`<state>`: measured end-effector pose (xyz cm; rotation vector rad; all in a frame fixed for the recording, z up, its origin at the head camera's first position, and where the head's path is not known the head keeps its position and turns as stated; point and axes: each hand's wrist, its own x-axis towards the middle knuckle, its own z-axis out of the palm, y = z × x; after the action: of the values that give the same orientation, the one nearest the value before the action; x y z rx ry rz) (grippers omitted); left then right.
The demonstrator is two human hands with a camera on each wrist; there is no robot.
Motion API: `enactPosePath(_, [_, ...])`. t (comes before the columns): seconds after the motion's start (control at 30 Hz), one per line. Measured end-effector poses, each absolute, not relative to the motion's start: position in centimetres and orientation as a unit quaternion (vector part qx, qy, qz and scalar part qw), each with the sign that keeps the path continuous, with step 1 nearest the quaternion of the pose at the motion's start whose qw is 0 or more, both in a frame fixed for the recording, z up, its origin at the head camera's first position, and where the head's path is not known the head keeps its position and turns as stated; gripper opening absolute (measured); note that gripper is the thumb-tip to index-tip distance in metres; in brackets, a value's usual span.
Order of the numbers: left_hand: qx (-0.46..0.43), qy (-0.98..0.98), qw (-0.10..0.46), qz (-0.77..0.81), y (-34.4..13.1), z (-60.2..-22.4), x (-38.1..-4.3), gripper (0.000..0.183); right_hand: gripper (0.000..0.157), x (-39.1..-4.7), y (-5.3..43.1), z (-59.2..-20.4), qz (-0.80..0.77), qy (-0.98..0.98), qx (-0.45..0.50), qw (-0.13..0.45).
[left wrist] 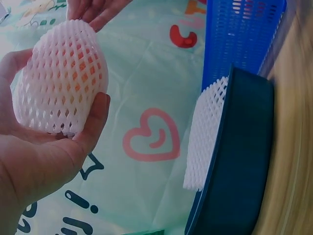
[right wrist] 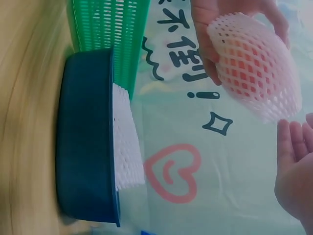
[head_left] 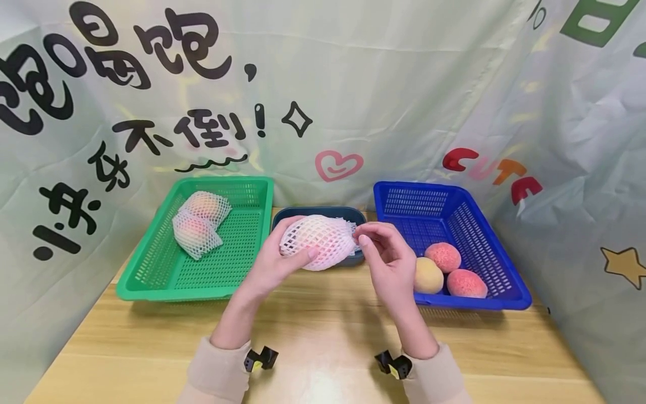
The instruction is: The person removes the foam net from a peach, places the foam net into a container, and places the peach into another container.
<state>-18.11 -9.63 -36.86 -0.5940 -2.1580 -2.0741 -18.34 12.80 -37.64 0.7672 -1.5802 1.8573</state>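
Note:
My left hand (head_left: 275,258) grips a peach in a white foam net (head_left: 320,244), held in the air over the front of a dark blue bin (head_left: 343,212). Pinkish-red and yellow fruit shows through the mesh in the right wrist view. At the net's right end, thumb and index finger of my right hand (head_left: 391,261) come together on the mesh edge; the pinch itself lies partly out of the right wrist view. More white foam netting (left wrist: 205,137) sticks up over the rim of the bin.
To the left stands a green basket (head_left: 189,294) with two netted peaches (head_left: 199,231). On the right, a blue basket (head_left: 484,303) holds two red peaches (head_left: 467,283) and a yellow one (head_left: 428,275). A printed cloth (head_left: 323,84) hangs behind the wooden table (head_left: 313,336).

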Motion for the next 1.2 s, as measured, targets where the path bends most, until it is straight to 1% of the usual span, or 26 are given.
enactPosePath(0.1, [-0.204, -0.706, 0.046, -0.677, -9.8, -36.9, -18.2, 0.063, 0.013, -18.3, 12.8, -37.8, 0.701, -0.601, 0.276, 0.269])
enactPosePath(0.23, [-0.212, -0.695, 0.036, -0.686, -9.8, -37.0, -18.3, 0.063, 0.01, -18.3, 12.7, -38.1, 0.698, -0.633, 0.244, 0.229])
enactPosePath(0.47, [-0.209, -0.695, 0.038, -0.687, -9.7, -37.0, -18.2, 0.062, 0.014, -18.3, 12.5, -38.2, 0.654, -0.719, 0.181, 0.152])
enactPosePath(0.53, [-0.208, -0.697, 0.037, -0.686, -9.7, -37.1, -18.2, 0.062, 0.018, -18.3, 12.5, -38.3, 0.654, -0.724, 0.175, 0.132])
enactPosePath(0.67, [-0.209, -0.697, 0.033, -0.685, -9.7, -37.1, -18.2, 0.063, 0.028, -18.4, 12.6, -38.4, 0.664, -0.716, 0.187, 0.111])
enactPosePath(0.97, [-0.2, -0.708, 0.019, -0.677, -9.7, -37.4, -18.4, 0.063, 0.056, -18.7, 12.8, -38.8, 0.675, -0.676, 0.271, 0.12])
enactPosePath(1.1, [-0.202, -0.719, 0.015, -0.665, -9.6, -37.6, -18.5, 0.062, 0.063, -18.8, 12.8, -38.8, 0.671, -0.673, 0.293, 0.104])
enactPosePath(1.2, [-0.202, -0.728, 0.015, -0.655, -9.4, -37.8, -18.6, 0.063, 0.067, -18.9, 12.7, -38.8, 0.666, -0.681, 0.292, 0.085])
